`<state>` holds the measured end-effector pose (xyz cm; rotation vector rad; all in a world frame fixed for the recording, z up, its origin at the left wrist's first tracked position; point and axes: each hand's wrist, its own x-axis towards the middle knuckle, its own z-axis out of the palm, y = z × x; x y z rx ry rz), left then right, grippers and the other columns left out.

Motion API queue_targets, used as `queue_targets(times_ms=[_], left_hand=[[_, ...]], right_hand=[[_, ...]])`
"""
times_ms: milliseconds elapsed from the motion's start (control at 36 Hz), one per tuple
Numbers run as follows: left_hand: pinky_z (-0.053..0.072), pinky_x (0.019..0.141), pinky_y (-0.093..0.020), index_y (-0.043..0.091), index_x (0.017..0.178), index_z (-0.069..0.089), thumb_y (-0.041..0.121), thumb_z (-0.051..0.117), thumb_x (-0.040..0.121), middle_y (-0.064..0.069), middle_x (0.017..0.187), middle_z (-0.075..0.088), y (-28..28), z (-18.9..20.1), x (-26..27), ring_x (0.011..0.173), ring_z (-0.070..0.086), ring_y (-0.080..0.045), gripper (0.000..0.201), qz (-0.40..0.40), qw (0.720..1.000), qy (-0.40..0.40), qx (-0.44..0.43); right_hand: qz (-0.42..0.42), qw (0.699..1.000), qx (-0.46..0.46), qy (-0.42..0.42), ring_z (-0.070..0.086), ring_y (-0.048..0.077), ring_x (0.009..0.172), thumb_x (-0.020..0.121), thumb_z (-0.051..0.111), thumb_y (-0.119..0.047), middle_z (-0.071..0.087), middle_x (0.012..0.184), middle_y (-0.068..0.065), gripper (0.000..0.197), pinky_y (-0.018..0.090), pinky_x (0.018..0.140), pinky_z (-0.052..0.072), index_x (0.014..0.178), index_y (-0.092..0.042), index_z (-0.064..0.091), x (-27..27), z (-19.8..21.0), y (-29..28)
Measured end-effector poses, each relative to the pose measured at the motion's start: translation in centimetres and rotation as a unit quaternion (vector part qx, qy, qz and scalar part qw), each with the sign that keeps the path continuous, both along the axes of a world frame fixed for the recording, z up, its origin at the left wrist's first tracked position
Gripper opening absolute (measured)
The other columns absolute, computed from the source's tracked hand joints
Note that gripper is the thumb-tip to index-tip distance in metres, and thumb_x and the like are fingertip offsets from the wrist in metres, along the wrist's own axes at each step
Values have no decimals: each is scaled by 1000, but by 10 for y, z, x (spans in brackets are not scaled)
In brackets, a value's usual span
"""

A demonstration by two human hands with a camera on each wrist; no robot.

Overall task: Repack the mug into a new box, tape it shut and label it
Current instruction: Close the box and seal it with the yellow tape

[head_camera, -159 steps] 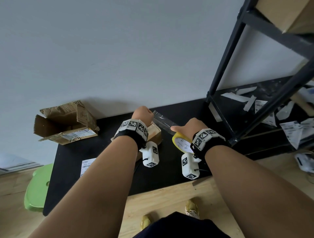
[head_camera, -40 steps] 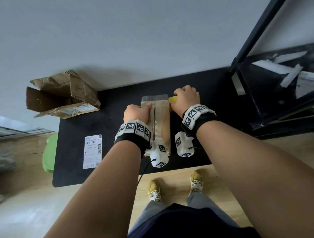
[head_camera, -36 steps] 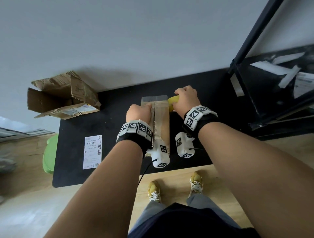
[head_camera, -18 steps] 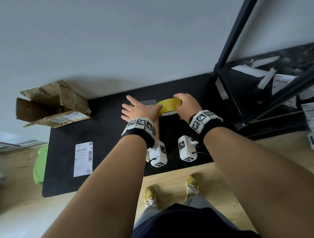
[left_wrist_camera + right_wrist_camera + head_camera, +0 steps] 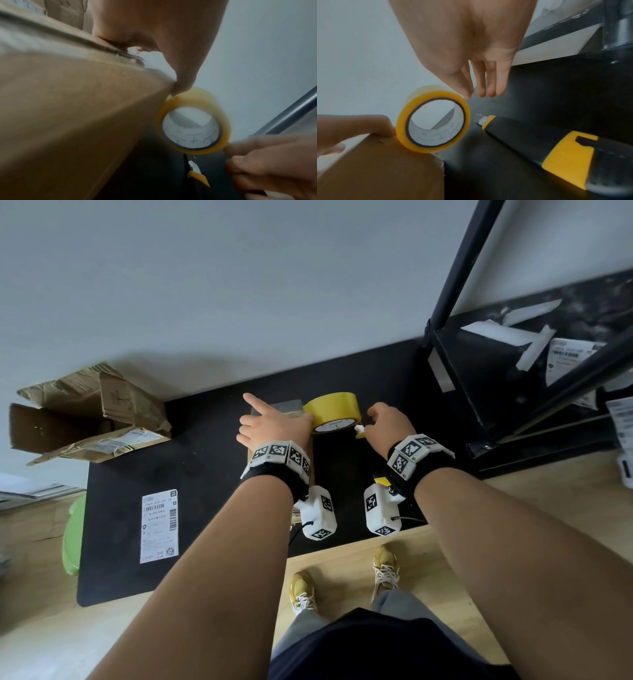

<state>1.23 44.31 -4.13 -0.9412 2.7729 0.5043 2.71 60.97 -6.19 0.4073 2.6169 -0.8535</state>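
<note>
yellow tape roll (image 5: pixel 331 414) stands on its edge at the far right corner of the brown box (image 5: pixel 380 170), its white core facing me. my left hand (image 5: pixel 272 424) lies flat on top of the box, fingers spread and straight, thumb at the box edge touching the roll – it grips nothing. my right hand (image 5: pixel 387 422) is just right of the roll; in the right wrist view its fingers (image 5: pixel 489 81) hang down nearly straight with the tips beside the roll's rim, while the left wrist view shows them curled near the utility knife (image 5: pixel 544 148) – i cannot tell whether it holds the knife. black and yellow, the knife has its blade tip out toward the roll. the box sits on the black bench (image 5: pixel 205 474); the mug is not visible. to the left, a white shipping label (image 5: pixel 159 526) lies flat on the bench, and a torn, open old box (image 5: pixel 89 412) sits at the far left corner.
</note>
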Motion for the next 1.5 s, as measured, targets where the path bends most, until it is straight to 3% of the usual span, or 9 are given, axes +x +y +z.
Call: queue_targets(times_ms=[139,278,500,750,917,1056,1222,1333,1500], left_hand=[[16,114,-47,13,152,8,55,54,62,-20,135,39,1,-9,3,125,38,-38,109,11,999,32,-17],[8,117,-49,11,151,10,59,59,66,-24,151,21,0,-10,5,139,20,-40,110,5,998,52,-23],[1,119,-47,10,153,1,77,52,74,-21,158,4,-8,-12,7,146,3,-36,116,-34,998,47,14],[2,119,-43,11,153,1,22,43,91,-15,160,-2,-18,6,12,147,-3,-33,75,-93,994,41,51],[9,120,-40,15,150,24,10,47,90,-7,160,13,-26,19,22,147,7,-28,65,-264,962,75,-8],[38,98,-37,14,114,66,1,45,83,-3,129,57,-28,25,33,121,43,-27,40,-363,926,107,-10],[41,97,-35,21,126,59,-6,45,85,2,137,50,-30,28,45,127,40,-21,51,-372,925,78,0],[41,98,-36,22,133,53,-7,44,86,3,143,44,-31,30,48,131,35,-21,55,-385,921,64,-8],[41,98,-37,19,135,50,-5,44,87,3,145,41,-33,32,50,132,33,-21,54,-394,917,51,-16]], right_hand=[[-4,998,37,-52,61,30,106,92,61,-30,61,119,13,41,38,82,49,125,-8,51,9,-15,1],[35,991,83,-95,55,31,117,85,71,-35,50,132,14,65,38,90,48,136,-9,41,16,-31,-6],[91,983,141,-73,50,34,120,87,65,-18,45,132,17,56,40,92,47,135,-9,38,21,-42,-10],[-20,994,75,-72,53,38,117,92,55,-25,48,131,21,47,41,88,45,133,-7,41,18,-19,-8],[-99,995,-6,-14,52,40,115,98,35,-21,53,128,23,38,39,82,38,133,-9,44,10,8,-9],[-82,995,-42,28,56,34,93,98,35,-20,61,108,17,29,35,72,37,120,-9,51,10,33,-17],[-40,996,-65,42,66,30,75,93,41,-17,66,94,9,27,38,67,55,118,-19,53,19,45,-33],[-16,995,-99,12,69,26,56,90,37,-14,66,95,6,52,31,48,56,135,-39,45,29,46,-39],[21,992,-122,-29,72,35,67,90,37,-10,65,101,12,63,40,56,59,144,-42,36,36,49,-52]])
